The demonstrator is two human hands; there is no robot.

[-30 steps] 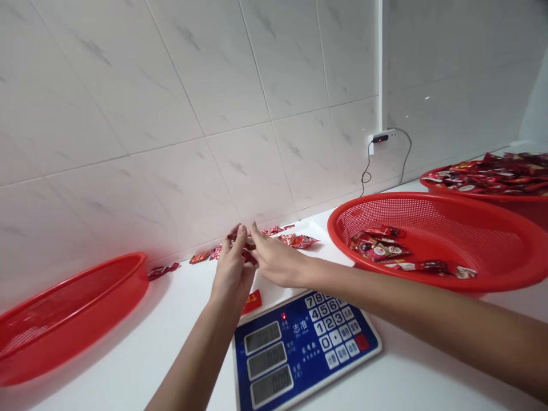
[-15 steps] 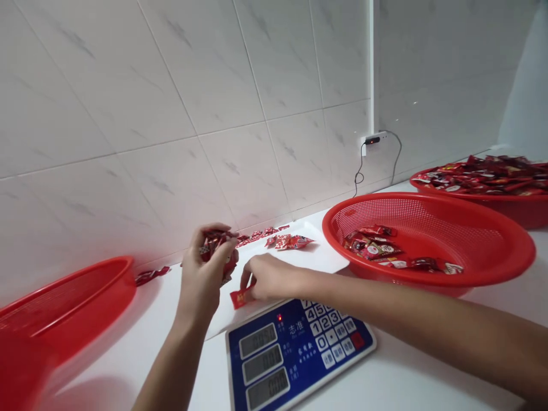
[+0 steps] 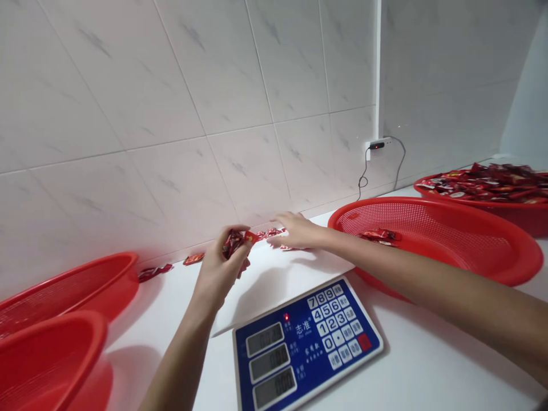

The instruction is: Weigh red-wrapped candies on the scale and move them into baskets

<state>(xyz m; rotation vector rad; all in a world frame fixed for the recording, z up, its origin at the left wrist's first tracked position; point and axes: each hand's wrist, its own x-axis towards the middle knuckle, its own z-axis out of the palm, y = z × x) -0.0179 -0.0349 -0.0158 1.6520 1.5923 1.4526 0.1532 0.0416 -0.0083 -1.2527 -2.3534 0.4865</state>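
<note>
My left hand point(image 3: 220, 271) is shut on a bunch of red foil-wrapped candies point(image 3: 234, 242), held above the white scale platform point(image 3: 274, 285). My right hand point(image 3: 296, 230) reaches to the platform's back edge, its fingers apart and low over a row of loose red candies point(image 3: 272, 233). Those candies lie against the wall, partly hidden by my fingers. A blue-faced digital scale panel point(image 3: 306, 348) sits in front of both hands.
A red mesh basket point(image 3: 440, 240) holding a few candies stands right, partly behind my right arm. A fuller red basket point(image 3: 479, 191) lies beyond it. Two red baskets point(image 3: 72, 291) stack at left. Stray candies point(image 3: 193, 259) lie along the tiled wall.
My right hand has moved from the platform's front edge to its back, and the red packet near the scale is gone from view. My left hand has moved slightly right, still gripping candies.
</note>
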